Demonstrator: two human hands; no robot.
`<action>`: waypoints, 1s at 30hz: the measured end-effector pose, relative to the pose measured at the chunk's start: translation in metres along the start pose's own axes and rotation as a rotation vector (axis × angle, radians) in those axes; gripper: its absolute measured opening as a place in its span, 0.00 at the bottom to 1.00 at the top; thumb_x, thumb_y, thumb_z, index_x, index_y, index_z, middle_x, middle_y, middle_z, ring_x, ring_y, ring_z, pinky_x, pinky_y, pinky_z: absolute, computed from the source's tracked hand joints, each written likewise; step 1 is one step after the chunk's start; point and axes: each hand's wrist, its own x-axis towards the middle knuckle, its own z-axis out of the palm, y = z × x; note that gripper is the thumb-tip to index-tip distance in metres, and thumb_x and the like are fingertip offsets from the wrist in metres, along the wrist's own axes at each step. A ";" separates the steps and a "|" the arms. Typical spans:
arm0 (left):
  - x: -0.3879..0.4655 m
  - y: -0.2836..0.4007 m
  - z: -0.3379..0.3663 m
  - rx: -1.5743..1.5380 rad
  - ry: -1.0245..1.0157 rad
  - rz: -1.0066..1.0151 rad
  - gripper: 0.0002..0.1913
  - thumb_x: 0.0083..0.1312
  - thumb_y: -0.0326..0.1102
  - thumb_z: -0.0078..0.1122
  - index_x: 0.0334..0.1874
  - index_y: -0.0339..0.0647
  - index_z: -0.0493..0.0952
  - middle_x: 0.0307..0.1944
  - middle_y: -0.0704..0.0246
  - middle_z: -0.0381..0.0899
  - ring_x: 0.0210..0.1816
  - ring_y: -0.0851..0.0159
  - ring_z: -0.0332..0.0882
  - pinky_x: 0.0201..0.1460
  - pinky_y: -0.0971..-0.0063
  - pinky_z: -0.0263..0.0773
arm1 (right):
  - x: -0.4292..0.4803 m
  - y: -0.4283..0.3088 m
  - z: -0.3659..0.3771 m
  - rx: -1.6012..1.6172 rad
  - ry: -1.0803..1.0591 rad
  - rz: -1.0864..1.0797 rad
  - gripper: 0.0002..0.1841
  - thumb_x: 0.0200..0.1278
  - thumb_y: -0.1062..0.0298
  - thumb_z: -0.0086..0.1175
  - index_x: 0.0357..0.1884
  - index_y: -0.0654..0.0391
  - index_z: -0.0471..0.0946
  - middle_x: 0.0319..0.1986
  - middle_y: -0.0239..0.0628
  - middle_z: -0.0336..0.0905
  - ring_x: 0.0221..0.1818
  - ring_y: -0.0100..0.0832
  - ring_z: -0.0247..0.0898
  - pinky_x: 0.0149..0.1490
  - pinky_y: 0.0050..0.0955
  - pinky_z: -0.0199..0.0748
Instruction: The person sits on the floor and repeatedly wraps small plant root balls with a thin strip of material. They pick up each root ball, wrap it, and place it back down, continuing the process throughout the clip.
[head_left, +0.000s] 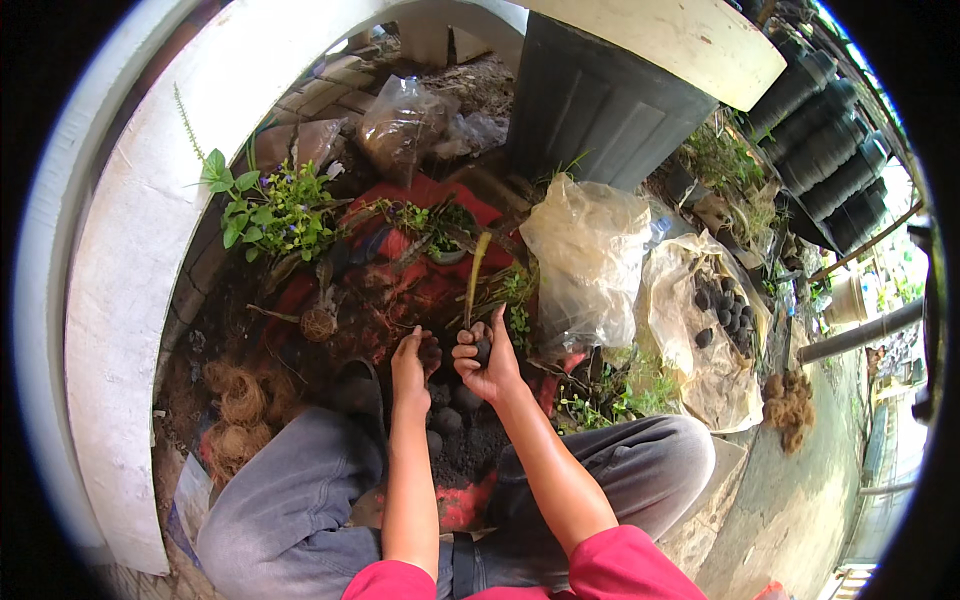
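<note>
My right hand (487, 360) is closed around a dark soil ball (482, 351), from which a long yellow-green leaf or stem (476, 270) stands up. To its left, my left hand (415, 361) is raised with curled, soil-stained fingers; whether it holds something thin is not clear. Below both hands, several dark round balls (448, 421) lie on loose black soil (469, 454) between my legs. A dark, round-rimmed container (360, 390) is beside my left forearm. Brown fibre bundles (241, 397) lie farther left, and a fibre-wrapped ball with a plant (319, 324) sits above them.
Leafy plants (289, 214) and a small potted plant (448, 256) stand ahead. A cloudy plastic bag (589, 262) is at the right, near an opened bag (705, 382) bearing dark balls. A grey bin (592, 97), white arched frame (127, 300) and stacked black pots (817, 142) surround the area.
</note>
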 end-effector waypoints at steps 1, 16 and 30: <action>-0.002 -0.001 0.003 -0.029 -0.019 0.010 0.15 0.70 0.48 0.50 0.40 0.43 0.77 0.33 0.73 0.79 0.32 0.74 0.76 0.35 0.78 0.69 | 0.001 -0.001 -0.002 -0.012 -0.025 0.009 0.28 0.67 0.36 0.41 0.24 0.54 0.66 0.27 0.34 0.66 0.26 0.25 0.63 0.23 0.18 0.59; -0.011 0.003 0.015 -0.334 -0.045 -0.067 0.14 0.69 0.47 0.52 0.36 0.43 0.77 0.29 0.72 0.79 0.32 0.70 0.78 0.34 0.75 0.72 | -0.003 0.006 0.018 0.101 0.016 -0.010 0.22 0.69 0.44 0.44 0.31 0.55 0.69 0.36 0.36 0.71 0.30 0.26 0.67 0.28 0.21 0.67; -0.005 -0.005 0.015 -0.709 -0.345 -0.157 0.14 0.73 0.42 0.41 0.44 0.41 0.74 0.35 0.71 0.79 0.33 0.69 0.78 0.34 0.77 0.76 | -0.011 0.013 0.049 -0.212 0.040 -0.008 0.23 0.71 0.44 0.42 0.51 0.56 0.66 0.39 0.38 0.72 0.34 0.31 0.70 0.35 0.26 0.73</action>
